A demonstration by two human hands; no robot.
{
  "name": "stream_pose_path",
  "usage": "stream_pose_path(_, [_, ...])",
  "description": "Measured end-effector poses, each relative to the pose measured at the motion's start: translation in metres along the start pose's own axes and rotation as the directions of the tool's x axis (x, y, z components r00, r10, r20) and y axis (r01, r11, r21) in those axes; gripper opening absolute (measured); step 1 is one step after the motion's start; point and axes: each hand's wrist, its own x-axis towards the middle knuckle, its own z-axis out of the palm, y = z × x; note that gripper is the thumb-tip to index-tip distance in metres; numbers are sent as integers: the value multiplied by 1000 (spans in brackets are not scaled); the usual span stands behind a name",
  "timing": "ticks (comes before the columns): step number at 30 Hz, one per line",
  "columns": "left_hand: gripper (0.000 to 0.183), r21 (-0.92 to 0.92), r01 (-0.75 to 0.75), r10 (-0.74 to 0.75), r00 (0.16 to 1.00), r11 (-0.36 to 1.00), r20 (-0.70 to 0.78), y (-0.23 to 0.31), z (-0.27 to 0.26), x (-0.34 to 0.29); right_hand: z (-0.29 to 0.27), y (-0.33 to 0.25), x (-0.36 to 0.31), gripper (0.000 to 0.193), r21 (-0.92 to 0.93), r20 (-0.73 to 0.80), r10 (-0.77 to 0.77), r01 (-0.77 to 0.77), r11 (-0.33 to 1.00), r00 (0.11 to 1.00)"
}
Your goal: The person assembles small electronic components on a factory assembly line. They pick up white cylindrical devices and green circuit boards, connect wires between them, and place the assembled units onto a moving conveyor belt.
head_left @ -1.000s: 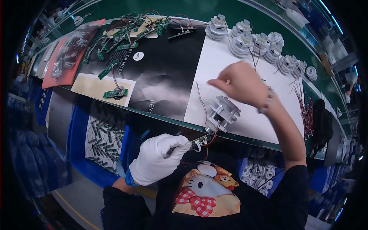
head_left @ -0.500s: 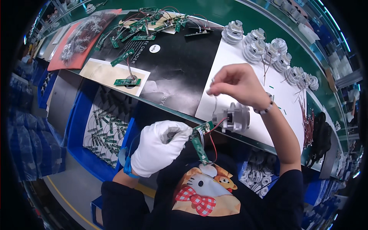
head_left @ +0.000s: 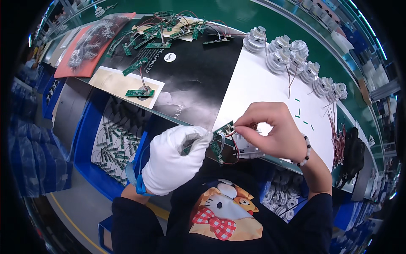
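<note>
My left hand (head_left: 177, 156), in a white glove with a blue wrist strap, is closed on the edge of a green circuit board (head_left: 223, 129). A second narrow green board (head_left: 216, 151) hangs below it, joined by wires. A red wire (head_left: 235, 163) loops down beside them. My bare right hand (head_left: 270, 131), with a bead bracelet, pinches at the board's right end; what lies between its fingertips is too small to make out. Behind and below the right hand, a white round motor-like part (head_left: 246, 148) is mostly hidden by it at the bench's front edge.
Several white motor-like parts (head_left: 281, 59) stand along the back right. Loose circuit boards (head_left: 158, 31) pile up at the back left, near an orange sheet (head_left: 63, 67) under a clear bag. Below the bench are a blue bin (head_left: 80, 156) of boards and white parts (head_left: 284, 192). Red wires (head_left: 339, 142) lie right.
My right hand has come down from above the white sheet to the circuit board's end, covering much of the white part. The gloved left hand has shifted slightly and still holds the board.
</note>
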Motion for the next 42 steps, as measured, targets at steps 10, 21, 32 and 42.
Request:
stream_pose_path(10, [16,155,-197,202,979,968,-18,7,3,-1,3,-8,-3,3,-149,-22,-15,12,989,1000])
stream_pose_path(21, [19,43,-242,244,969,969,-40,0,7,-8,14,-5,-8,2,-86,-142,3,-15,996,990])
stream_pose_path(32, [24,168,-325,269,919,931,287,2,-9,-7,22,-4,-11,10,-242,-187,-255,207,948,949])
stream_pose_path(42, [10,58,-262,257,963,963,76,-15,8,-14,0,6,-6,12,-124,-168,-211,192,974,963])
